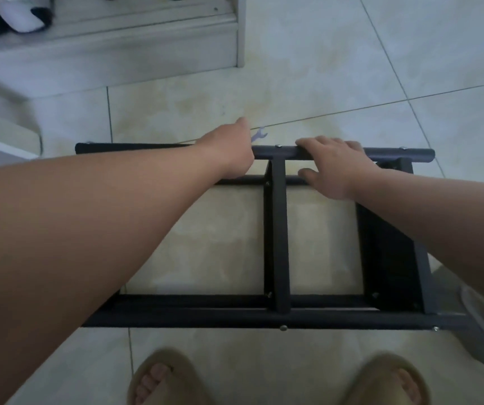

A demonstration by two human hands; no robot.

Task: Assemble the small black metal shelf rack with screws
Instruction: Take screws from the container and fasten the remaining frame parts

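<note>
We start with the right hand. Its fingers lie curled over the far top rail of the black rack and the thumb is tucked under the rail on the near side, so it clasps the tube just right of the centre bar.

The left hand reaches across the same rail, left of that bar. Its back is towards us and its fingers are hidden, so we cannot tell whether they are closed on anything. A small silver wrench shows just past the hand. We cannot tell whether the hand holds it or it lies on the floor.

The rack stands on the pale tiled floor, directly below us and between the two forearms. Its rails run left to right, and a solid side panel closes its right end. A screw head sits on top of the far rail above the centre bar, and another screw shows on the near rail.

At the bottom edge are two tan slippers, toes pointing at the rack. At upper left stands a pale cabinet with blurred black-and-white things on it (too soft to name).
</note>
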